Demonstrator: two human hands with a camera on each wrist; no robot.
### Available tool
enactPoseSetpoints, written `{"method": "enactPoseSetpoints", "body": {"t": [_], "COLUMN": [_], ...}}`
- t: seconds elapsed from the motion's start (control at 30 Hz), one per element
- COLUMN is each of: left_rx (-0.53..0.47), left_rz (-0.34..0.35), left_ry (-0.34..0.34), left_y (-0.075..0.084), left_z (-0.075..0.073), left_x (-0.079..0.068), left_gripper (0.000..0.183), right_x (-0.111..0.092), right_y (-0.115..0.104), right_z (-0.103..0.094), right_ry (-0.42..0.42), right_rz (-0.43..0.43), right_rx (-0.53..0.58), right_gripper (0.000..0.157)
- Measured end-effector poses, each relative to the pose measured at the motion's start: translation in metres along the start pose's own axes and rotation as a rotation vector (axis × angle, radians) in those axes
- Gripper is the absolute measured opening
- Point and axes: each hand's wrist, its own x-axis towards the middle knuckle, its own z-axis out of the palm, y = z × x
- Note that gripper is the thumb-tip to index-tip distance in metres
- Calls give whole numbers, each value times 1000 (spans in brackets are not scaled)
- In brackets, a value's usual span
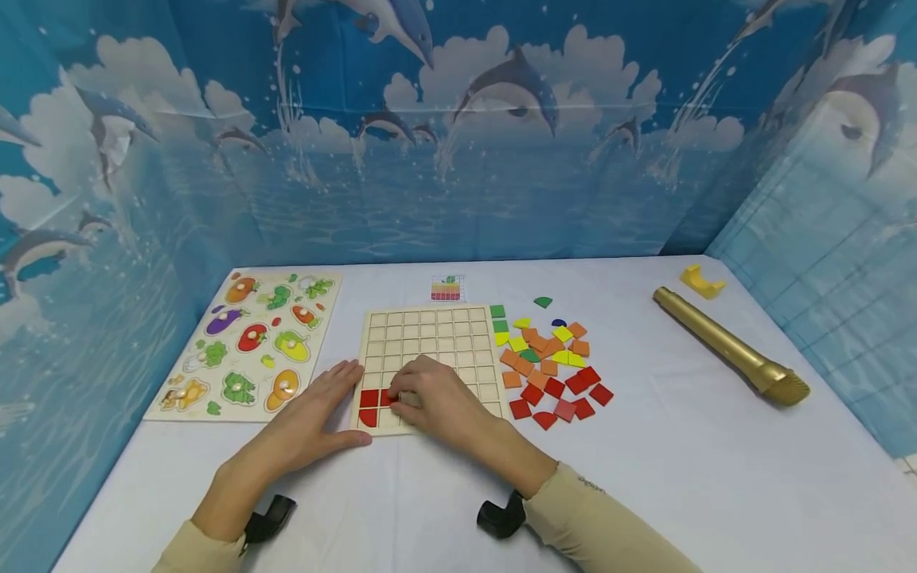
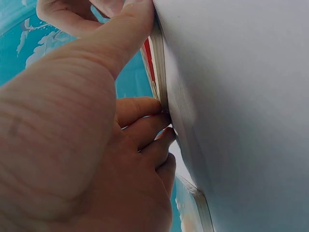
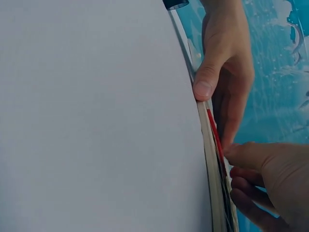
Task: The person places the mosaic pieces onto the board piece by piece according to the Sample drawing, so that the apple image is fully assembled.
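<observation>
- Grid board [image 1: 431,334]: three red tiles [image 1: 368,398] fill compartments at its near left corner.
- Left hand [image 1: 308,426]: spread wide, touching the board's left edge.
- Right hand [image 1: 446,406]: fingers bent, fingertips at a red tile; cannot tell whether they pinch it.
- Puzzle board [image 1: 239,363]: vegetable pieces [image 1: 252,337] in recesses.

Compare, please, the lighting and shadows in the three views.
Head view: bright, fairly even light on the white tablecloth; left wrist view: dimmer, with a soft shadow on the tablecloth beside the wooden grid board; right wrist view: also dim, the tablecloth grey.
</observation>
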Motion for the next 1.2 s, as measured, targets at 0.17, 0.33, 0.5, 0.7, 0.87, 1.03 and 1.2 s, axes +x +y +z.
{"method": "enactPoseSetpoints", "body": {"t": [0.17,0.33,0.5,0.7,0.87,1.03,1.2], "left_rx": [9,14,5,16,2,-16,-14], "left_rz": [-4,-1,4,-6,3,-7,-3], "left_ry": [-5,-8,-12,-24,-13,-20,-12], "left_y": [1,2,3,2,0,1,0], "left_z": [-1,-1,-1,-3,-4,-5,-3], "left_x": [1,3,3,2,1,1,2], "left_gripper": [104,104,104,106,105,105,105], "right_x": [-10,-27,-46,-71,-93,-120,-140], "right_y": [4,15,28,48,71,98,118], "right_z": [-16,-33,-51,-75,-98,-118,-135], "right_ry": [5,42,71,108,141,167,171], "right_rz": [43,89,118,181,223,296,336], "right_rx": [30,54,55,39,28,-48,-108], "right_gripper": [14,16,17,22,28,33,34]}}
